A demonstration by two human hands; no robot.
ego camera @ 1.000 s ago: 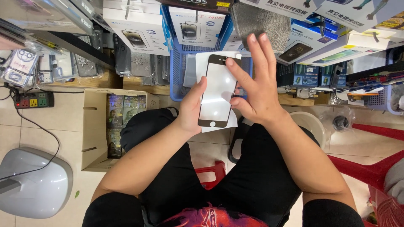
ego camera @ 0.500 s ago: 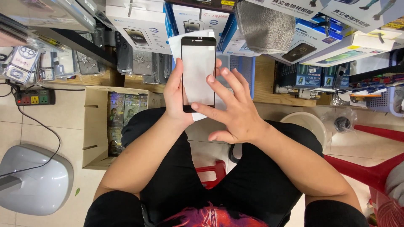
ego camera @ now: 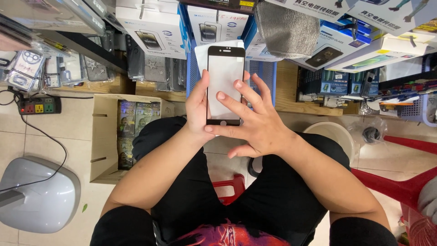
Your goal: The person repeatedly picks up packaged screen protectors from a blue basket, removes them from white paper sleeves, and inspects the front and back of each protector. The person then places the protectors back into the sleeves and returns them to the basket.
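Two hands, left hand [ego camera: 196, 109] gripping screen protector [ego camera: 224, 82], right hand [ego camera: 255, 123] touching it

Two hands, left [ego camera: 196, 109] and right [ego camera: 255, 120], one screen protector [ego camera: 225, 82], one cardboard box [ego camera: 104, 136], one power strip [ego camera: 38, 107], one grey dome [ego camera: 38, 193], one blue basket [ego camera: 268, 75]

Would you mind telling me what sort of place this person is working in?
Most likely a small phone-accessory shop or stockroom. Boxed screen protectors crowd the shelves, packaged phone cases hang at the left, and the left hand holds a black-framed screen protector while the right hand touches it.
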